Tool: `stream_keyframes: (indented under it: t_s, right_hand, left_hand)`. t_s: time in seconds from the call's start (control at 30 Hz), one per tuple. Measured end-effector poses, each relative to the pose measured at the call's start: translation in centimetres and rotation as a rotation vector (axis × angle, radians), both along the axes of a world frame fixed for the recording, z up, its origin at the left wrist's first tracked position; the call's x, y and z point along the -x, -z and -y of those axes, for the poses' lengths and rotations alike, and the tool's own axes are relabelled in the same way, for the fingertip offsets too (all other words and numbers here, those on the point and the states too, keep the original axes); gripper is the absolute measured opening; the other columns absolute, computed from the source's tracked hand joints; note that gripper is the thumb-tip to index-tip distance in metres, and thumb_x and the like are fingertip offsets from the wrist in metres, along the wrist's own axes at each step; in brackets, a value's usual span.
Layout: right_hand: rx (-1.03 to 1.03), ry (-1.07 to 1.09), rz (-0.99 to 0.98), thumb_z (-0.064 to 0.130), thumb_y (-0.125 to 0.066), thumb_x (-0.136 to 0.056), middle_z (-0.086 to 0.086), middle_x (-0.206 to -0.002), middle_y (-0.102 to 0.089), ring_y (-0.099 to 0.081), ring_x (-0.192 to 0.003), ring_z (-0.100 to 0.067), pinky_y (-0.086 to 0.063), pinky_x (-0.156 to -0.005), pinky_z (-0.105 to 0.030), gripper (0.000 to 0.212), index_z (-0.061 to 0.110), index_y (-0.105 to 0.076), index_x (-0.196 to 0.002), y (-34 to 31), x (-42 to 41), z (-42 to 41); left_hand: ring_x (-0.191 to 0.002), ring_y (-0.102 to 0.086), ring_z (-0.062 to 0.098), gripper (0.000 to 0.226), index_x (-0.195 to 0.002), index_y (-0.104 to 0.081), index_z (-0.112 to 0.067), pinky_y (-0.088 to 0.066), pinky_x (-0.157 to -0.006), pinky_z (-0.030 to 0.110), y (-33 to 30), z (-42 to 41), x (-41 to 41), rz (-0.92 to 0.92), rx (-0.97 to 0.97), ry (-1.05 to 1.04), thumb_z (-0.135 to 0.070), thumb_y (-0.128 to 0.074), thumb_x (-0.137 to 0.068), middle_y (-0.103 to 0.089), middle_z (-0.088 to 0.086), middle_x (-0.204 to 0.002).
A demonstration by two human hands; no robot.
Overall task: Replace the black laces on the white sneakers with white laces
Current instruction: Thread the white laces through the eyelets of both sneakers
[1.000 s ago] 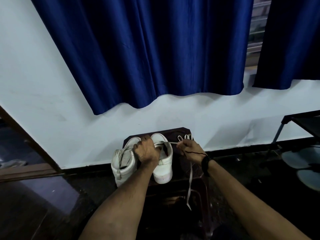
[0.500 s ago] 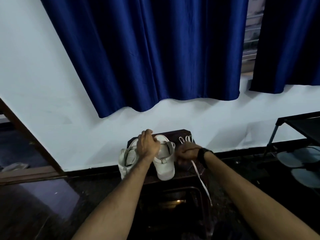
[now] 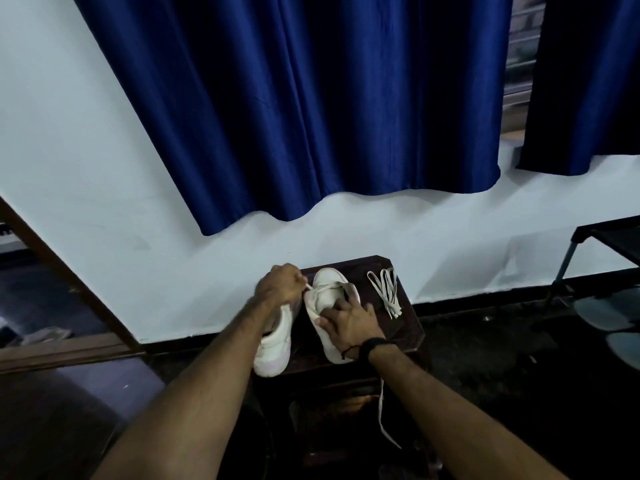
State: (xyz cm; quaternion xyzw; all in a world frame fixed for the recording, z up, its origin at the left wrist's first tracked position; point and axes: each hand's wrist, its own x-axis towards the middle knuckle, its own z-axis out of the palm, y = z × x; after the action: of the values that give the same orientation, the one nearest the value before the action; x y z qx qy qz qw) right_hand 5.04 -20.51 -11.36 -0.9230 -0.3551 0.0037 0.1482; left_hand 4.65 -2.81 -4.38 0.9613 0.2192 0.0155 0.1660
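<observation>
Sneakers (image 3: 329,296) on stool (image 3: 405,327); spare laces (image 3: 386,292) right, probably loose

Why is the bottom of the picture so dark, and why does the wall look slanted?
Head view: light falls on the wall and sneakers, while the floor sits in shadow; the wide-angle lens bends and tilts straight edges; the left hand looks slightly blurred.
</observation>
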Motion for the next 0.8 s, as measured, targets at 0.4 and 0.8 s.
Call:
stream_keyframes:
  t_s: [0.4, 0.8]
  right_hand:
    - [-0.517, 0.128, -0.152, 0.073, -0.048, -0.077, 0.012, -0.128, -0.052, -0.041, -0.123, -0.015, -0.030, -0.104, -0.045, 0.059, 0.037, -0.053, -0.124, -2.3, 2.2, -3.2]
    - [-0.973, 0.221, -0.414, 0.036, -0.079, -0.074, 0.013, -0.108, -0.054, -0.047, -0.101, -0.004, -0.039, -0.095, -0.029, 0.060, 0.018, -0.048, -0.122, -7.1, 4.5, -2.3]
  left_hand:
    - [-0.049, -0.059, 0.013, 0.030, -0.078, -0.058, -0.011, -0.058, -0.056, 0.028, -11.9, 1.3, 2.6, 0.049, 1.045, -0.209, -0.030, -0.051, -0.100, -0.060, 0.002, -0.058]
    - [-0.082, -0.063, 0.031, 0.018, -0.089, -0.056, 0.005, -0.049, -0.089, 0.054, -10.9, 4.6, 5.7, 0.280, 1.615, -0.288, 0.002, -0.041, -0.100, -0.060, 0.020, -0.084]
